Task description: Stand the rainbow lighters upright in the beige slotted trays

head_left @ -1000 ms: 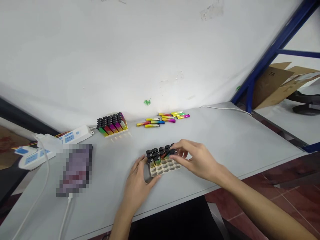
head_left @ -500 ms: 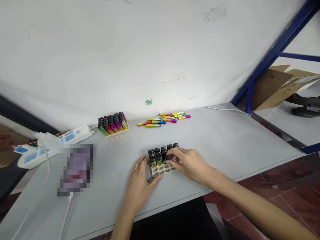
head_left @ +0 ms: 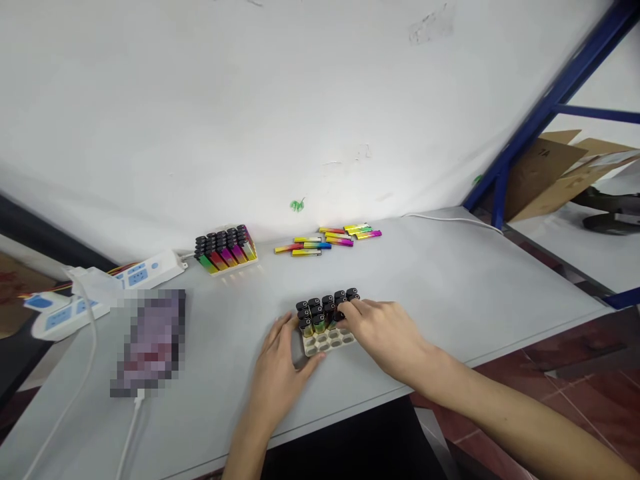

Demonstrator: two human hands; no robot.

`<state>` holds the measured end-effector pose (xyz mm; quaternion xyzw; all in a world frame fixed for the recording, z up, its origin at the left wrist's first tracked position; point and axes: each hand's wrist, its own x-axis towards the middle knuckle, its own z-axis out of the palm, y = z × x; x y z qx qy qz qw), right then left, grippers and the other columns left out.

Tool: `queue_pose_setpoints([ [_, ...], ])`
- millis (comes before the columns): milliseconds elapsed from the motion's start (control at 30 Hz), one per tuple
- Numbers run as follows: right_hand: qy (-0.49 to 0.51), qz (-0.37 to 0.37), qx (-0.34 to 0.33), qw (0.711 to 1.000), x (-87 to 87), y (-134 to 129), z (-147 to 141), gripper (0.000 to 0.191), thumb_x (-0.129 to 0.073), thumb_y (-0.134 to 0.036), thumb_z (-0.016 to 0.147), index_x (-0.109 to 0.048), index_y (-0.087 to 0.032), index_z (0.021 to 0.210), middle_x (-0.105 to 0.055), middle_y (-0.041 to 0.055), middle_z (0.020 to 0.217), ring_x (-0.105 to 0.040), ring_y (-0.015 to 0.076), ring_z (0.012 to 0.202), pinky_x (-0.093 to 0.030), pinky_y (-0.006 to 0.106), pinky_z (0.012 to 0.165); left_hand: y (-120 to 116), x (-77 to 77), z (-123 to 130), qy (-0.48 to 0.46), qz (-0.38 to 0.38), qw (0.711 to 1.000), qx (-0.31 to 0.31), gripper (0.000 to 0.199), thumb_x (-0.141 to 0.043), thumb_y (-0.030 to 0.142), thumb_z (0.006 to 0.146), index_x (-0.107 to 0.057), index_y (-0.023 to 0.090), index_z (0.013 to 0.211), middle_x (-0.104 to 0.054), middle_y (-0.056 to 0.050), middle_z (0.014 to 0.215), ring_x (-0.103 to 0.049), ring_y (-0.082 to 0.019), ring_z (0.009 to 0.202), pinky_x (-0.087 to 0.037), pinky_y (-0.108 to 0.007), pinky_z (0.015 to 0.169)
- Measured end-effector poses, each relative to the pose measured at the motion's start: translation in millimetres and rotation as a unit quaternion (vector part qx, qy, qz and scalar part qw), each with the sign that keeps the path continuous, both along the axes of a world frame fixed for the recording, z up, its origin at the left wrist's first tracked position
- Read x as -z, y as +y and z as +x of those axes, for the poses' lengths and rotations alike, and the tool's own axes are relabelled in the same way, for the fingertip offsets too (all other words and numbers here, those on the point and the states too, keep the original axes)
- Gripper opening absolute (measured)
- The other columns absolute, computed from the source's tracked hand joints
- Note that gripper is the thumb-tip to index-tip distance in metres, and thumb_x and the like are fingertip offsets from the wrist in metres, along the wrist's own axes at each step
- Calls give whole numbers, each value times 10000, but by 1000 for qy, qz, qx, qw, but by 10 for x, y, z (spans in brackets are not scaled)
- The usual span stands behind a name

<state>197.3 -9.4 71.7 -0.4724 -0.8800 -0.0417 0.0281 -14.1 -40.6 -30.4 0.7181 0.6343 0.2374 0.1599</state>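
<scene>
A pale tray [head_left: 311, 347] with rows of oval holes lies near the table's front edge. Several black-topped lighters [head_left: 319, 322] stand upright in its back rows, while the front holes show bare. Against the tray's left side rests my left hand [head_left: 280, 370], its thumb and fingers spread around the corner. My right hand [head_left: 377, 330] is over the tray's right part, its thumb and fingers pinched on the black top of a lighter [head_left: 339, 316] in the third row. The fingers hide part of that lighter and the tray's right end.
At the back left stands a full rack of colourful lighters [head_left: 227, 250]. Loose bright lighters [head_left: 317, 245] lie by the wall. Power strips [head_left: 145, 272], a blurred-out device [head_left: 153, 343] and a white cable [head_left: 131, 427] occupy the left side.
The lighter in my right hand has moved slightly right and down into the row. My right hand's fingers now cover more of it. My left hand has stayed by the tray.
</scene>
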Motion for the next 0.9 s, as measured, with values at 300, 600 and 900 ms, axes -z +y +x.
queue_pose_setpoints([
  [300,89,-46,27,995,-21,99,58,384,-612,-469,933,-579,-193,669,-657,45,610,-525,147,471,-153,300,477,6,-17,-7,2,-5,1000,3,674,-636,493,859,-395,225,1428,-507,-131,1485,-427,-349,1416,-417,-553,1124],
  [600,259,45,261,929,408,1341,821,326,-403,-340,998,-634,-199,1180,-679,131,1103,-621,259,929,-432,335,763,-1,-32,0,-4,-21,1000,-7,663,-639,501,856,-414,235,1420,-492,-113,1502,-418,-346,1422,-419,-550,1128],
  [900,198,44,345,916,1020,1727,1125,429,-497,-384,925,-593,-188,1294,-544,178,1288,-480,340,1192,-336,494,1028,-2,-23,-19,3,-29,999,-13,653,-658,513,840,-433,257,1398,-492,-102,1502,-439,-341,1404,-414,-553,1128],
])
